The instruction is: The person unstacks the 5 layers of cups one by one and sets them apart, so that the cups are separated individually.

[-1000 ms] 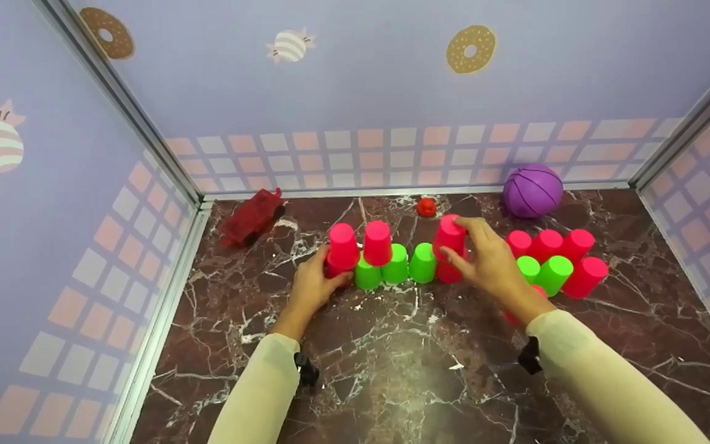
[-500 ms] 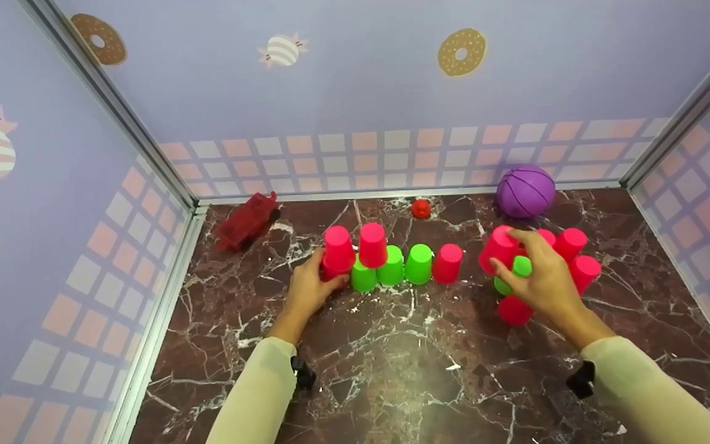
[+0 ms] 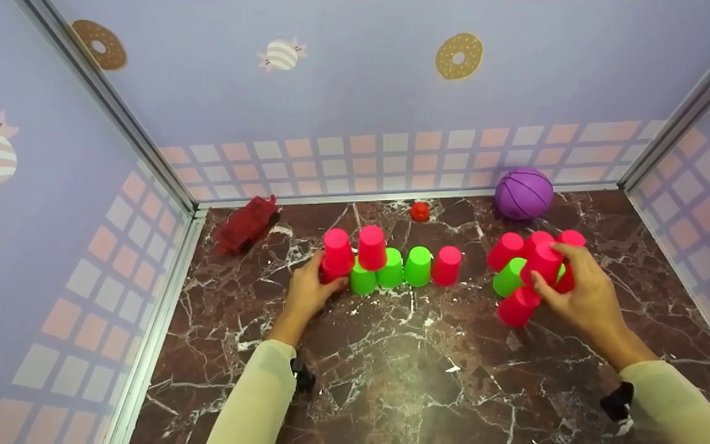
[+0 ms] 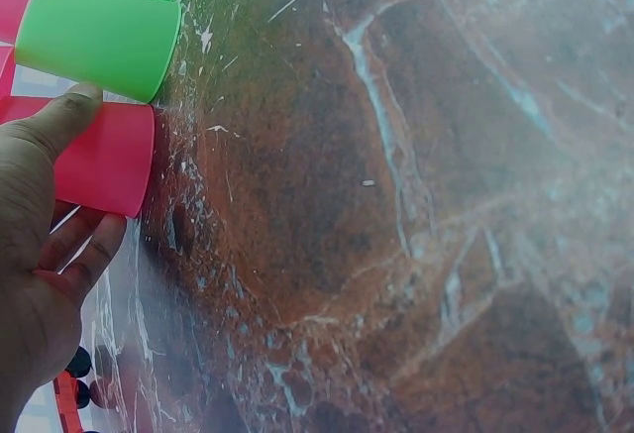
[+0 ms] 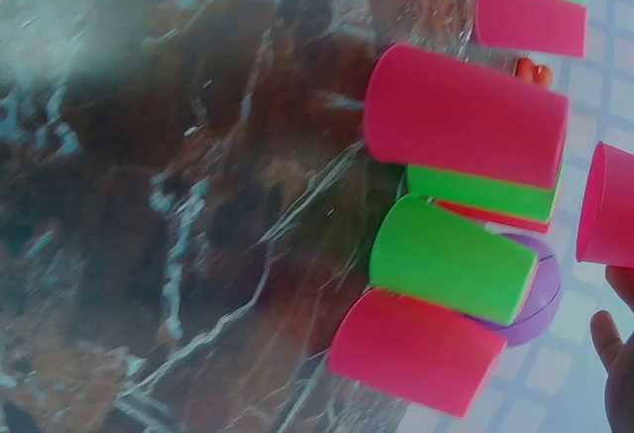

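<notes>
A row of upside-down plastic cups stands in mid-table: a pink cup (image 3: 335, 277) at the left end, then green cups (image 3: 418, 266), then a pink cup (image 3: 447, 266) at the right end. Two more pink cups (image 3: 371, 248) sit on top of the row's left part. My left hand (image 3: 307, 290) grips the left-end bottom cup, thumb and fingers on opposite sides in the left wrist view. Over the right-hand group of cups, my right hand (image 3: 589, 296) holds a pink cup (image 3: 541, 265) upside down between thumb and fingers. This cup hides part of the green cup behind it.
The right group has several pink cups (image 3: 518, 306) and green cups (image 3: 509, 277), standing close together. Along the back wall are a purple ball (image 3: 524, 194), a small red-orange toy (image 3: 420, 211) and a dark red toy vehicle (image 3: 246, 225). Patterned walls enclose three sides.
My right hand has carried a pink cup rightward, from above the row's right-end cup to above the right group. My left hand keeps its grip at the row's left end.
</notes>
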A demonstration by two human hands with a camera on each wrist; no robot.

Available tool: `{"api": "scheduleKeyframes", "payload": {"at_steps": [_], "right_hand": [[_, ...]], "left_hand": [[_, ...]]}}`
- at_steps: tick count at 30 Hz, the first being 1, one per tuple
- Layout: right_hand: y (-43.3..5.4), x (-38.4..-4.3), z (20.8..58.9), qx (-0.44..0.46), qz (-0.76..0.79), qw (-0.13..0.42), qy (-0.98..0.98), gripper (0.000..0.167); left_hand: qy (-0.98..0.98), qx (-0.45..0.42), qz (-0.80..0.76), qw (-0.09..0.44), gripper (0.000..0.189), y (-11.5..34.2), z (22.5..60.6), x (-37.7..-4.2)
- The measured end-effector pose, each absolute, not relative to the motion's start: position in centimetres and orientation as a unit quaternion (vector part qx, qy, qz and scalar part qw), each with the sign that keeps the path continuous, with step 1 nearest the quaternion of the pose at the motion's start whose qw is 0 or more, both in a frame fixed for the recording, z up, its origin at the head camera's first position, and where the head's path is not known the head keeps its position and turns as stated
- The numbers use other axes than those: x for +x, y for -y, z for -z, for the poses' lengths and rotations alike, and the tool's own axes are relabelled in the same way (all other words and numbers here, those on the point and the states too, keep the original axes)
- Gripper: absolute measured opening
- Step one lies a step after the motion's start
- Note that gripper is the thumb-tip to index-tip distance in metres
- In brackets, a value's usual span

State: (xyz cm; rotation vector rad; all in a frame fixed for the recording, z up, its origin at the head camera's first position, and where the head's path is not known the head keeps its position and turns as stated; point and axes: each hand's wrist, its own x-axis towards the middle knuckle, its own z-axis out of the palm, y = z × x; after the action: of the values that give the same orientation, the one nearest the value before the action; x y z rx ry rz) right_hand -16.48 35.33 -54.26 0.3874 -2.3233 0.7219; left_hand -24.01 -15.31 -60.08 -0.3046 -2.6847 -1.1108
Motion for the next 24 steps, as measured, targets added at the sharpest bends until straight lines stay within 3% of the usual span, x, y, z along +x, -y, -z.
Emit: {"api": "scheduleKeyframes", "payload": {"at_steps": [7, 24], "right_hand": [[-37.2, -15.6, 55.0, 0.129, -0.277, 0.34, 0.89, 0.063], [-38.8, -14.5, 57.3, 0.12, -0.264, 0.348, 0.891, 0.068]], "left_hand": [[0.911, -0.115, 0.374, 0.13, 0.059, 15.1, 60.1, -23.9], [0.912, -0.108, 0.377, 0.122, 0.06, 15.1, 60.1, -24.0]]}}
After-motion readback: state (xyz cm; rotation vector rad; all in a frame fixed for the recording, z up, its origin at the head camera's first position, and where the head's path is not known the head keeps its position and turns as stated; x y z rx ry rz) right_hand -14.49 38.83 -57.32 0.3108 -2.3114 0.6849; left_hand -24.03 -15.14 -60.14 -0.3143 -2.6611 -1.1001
